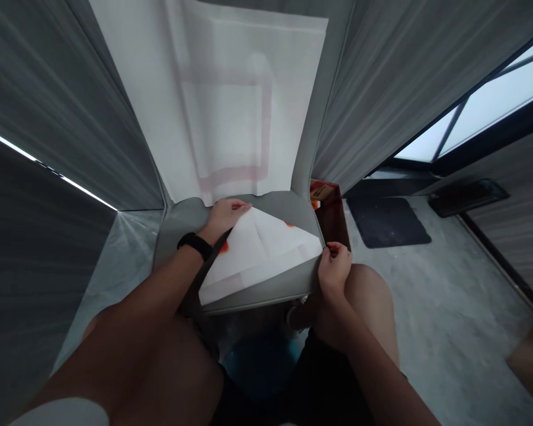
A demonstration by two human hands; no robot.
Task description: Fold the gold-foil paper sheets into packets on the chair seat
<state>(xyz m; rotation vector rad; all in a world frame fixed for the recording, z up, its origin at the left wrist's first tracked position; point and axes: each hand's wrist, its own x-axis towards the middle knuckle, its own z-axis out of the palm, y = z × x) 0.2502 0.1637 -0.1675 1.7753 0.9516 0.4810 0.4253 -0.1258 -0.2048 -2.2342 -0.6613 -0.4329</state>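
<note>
While lying on the grey chair [284,285], shows as a folded white paper [258,253], roughly triangular, with 1 peak pointing at the chair's backrest [308,148] and long axis slanting from the chair's front left toward its right edge. Pinched at the peak by the left hand [224,215], and at the right corner by the right hand [335,266]. Against the chair's backrest, a large white sheet [231,124].

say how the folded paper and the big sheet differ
The folded paper is much smaller than the sheet. The folded paper lies roughly triangular over the seat; the sheet rests upright against the chair back. Orange patches show at the folded paper's edges, a faint pink outline on the sheet. Both are mostly white.
</note>
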